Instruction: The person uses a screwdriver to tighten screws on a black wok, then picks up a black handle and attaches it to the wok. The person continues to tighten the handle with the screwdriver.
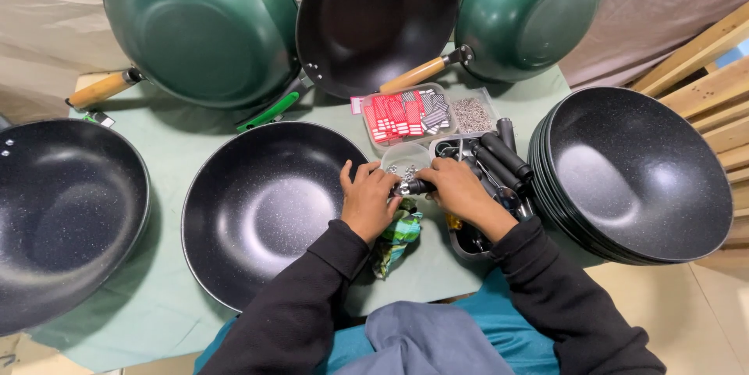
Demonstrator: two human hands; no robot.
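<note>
My left hand [367, 199] rests at the right rim of a black speckled wok [265, 207] on the green table cover, its fingers pinched on a small metal part at the wok's edge. My right hand [460, 188] grips a black handle [419, 185] and holds its end against that same spot. Just behind the hands stands a small clear cup of screws [406, 164]. Under my left wrist lies a crumpled green cloth [398, 238].
A tray of black handles [499, 156] lies right of my hands. Behind it are a clear box of red tags [402, 115] and a box of small metal parts [472, 113]. A stack of black woks [632, 172] stands right; another wok [62, 215] left; three woks lean behind.
</note>
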